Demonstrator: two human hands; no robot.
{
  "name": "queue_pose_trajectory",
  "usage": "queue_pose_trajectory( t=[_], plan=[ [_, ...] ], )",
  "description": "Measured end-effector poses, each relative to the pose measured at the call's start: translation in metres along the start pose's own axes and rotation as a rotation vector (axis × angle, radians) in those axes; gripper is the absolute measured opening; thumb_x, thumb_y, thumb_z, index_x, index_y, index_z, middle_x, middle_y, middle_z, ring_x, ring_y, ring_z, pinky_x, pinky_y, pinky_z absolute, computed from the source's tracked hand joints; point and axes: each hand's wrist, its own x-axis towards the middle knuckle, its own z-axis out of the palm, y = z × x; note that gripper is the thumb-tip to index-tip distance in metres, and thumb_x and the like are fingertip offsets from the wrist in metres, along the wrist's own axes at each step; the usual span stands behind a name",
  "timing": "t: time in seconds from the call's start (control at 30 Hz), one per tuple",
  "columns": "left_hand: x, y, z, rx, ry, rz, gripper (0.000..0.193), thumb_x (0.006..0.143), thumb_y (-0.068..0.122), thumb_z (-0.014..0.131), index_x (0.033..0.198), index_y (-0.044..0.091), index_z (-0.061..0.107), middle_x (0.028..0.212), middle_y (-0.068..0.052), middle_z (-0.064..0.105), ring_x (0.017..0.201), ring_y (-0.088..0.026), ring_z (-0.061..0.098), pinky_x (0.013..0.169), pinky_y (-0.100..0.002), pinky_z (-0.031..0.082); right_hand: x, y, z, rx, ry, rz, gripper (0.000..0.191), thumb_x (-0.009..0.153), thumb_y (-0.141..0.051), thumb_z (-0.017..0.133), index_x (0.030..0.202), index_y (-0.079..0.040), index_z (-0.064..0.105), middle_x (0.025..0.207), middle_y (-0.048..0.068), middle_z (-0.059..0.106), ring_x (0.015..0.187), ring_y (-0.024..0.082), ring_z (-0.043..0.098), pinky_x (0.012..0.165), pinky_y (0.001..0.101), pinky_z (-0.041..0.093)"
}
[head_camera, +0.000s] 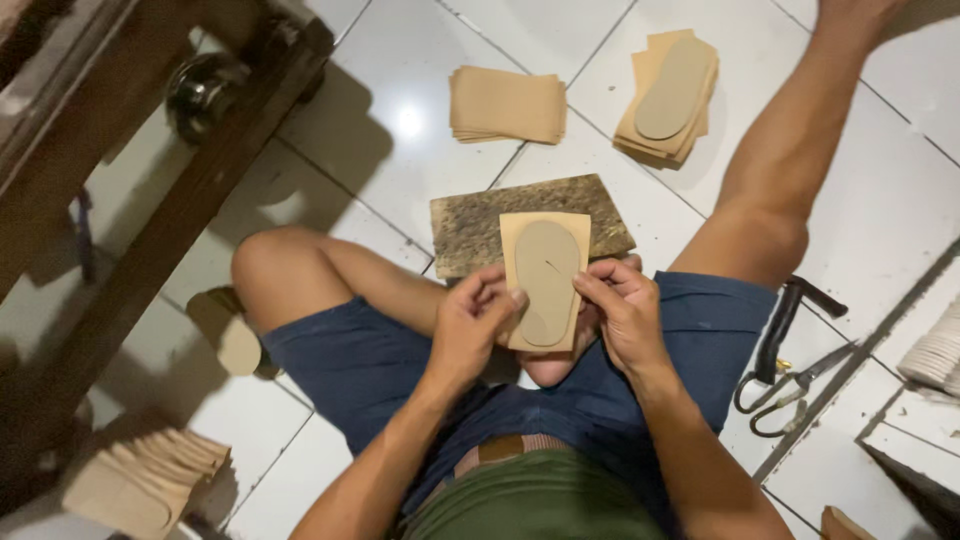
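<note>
I sit on a tiled floor with a worn cutting board (470, 225) in front of me. On its near edge lies a tan rectangular sheet (512, 232) with a sole-shaped template (547, 272) on top. My left hand (470, 325) pinches the sheet and template at their left side. My right hand (622, 310) holds them at the right side. Both hands press the two pieces together above my lap.
Two stacks of tan sheets lie farther out: a plain stack (507, 104) and a stack (668, 95) with a sole shape on top. Scissors (790, 390) and a dark-handled tool (785, 318) rest at my right. Cut soles (150, 480) pile at lower left beside a wooden table leg (170, 230).
</note>
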Motion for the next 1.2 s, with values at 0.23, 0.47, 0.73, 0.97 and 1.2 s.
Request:
queue_pose_trajectory(
  t=[0.23,0.47,0.73,0.97,1.2],
  plan=[
    [-0.001,0.029,0.005,0.055,0.008,0.023,0.024,0.096,0.006,0.072,0.117,-0.004,0.069,0.1,-0.008,0.074,0.086,-0.01,0.068,0.076,-0.024,0.056,-0.024,0.006,0.005,-0.048,-0.106,-0.191,0.005,0.099,0.002,0.072,0.098,0.004,0.068,0.094,0.006,0.067,0.083,0.011,0.064,0.076,0.0237,0.052],
    [-0.031,0.049,0.013,0.726,-0.223,0.756,0.025,0.087,-0.005,0.07,0.109,0.005,0.069,0.131,-0.022,0.066,0.133,-0.033,0.053,0.114,-0.041,0.041,-0.023,-0.009,0.013,0.087,0.143,0.371,0.041,0.1,-0.029,0.042,0.113,0.001,0.067,0.099,0.009,0.073,0.086,0.012,0.07,0.075,0.0255,0.057],
    [-0.011,0.011,-0.002,0.061,0.083,-0.001,0.022,0.096,0.009,0.064,0.117,0.004,0.07,0.099,-0.004,0.072,0.083,-0.01,0.064,0.076,-0.025,0.053,-0.026,0.0,0.012,-0.123,0.025,-0.017,0.015,0.096,-0.002,0.073,0.108,0.007,0.071,0.092,0.006,0.07,0.08,0.009,0.065,0.073,0.022,0.053],
    [-0.006,-0.006,-0.013,-0.088,0.032,-0.14,0.015,0.097,0.013,0.07,0.105,0.001,0.07,0.08,0.002,0.066,0.067,-0.005,0.056,0.06,-0.02,0.046,-0.032,-0.007,0.015,0.152,-0.065,0.093,0.009,0.097,-0.006,0.068,0.102,0.002,0.069,0.094,0.003,0.069,0.086,0.011,0.066,0.08,0.0262,0.056],
    [-0.011,-0.006,-0.002,-0.175,0.004,-0.187,0.014,0.099,0.017,0.069,0.105,0.004,0.067,0.077,0.004,0.064,0.059,-0.003,0.052,0.051,-0.019,0.039,-0.03,-0.001,0.01,0.276,-0.103,0.143,0.007,0.1,-0.005,0.064,0.1,0.001,0.068,0.098,0.003,0.067,0.094,0.012,0.066,0.09,0.0277,0.053]
  ],
)
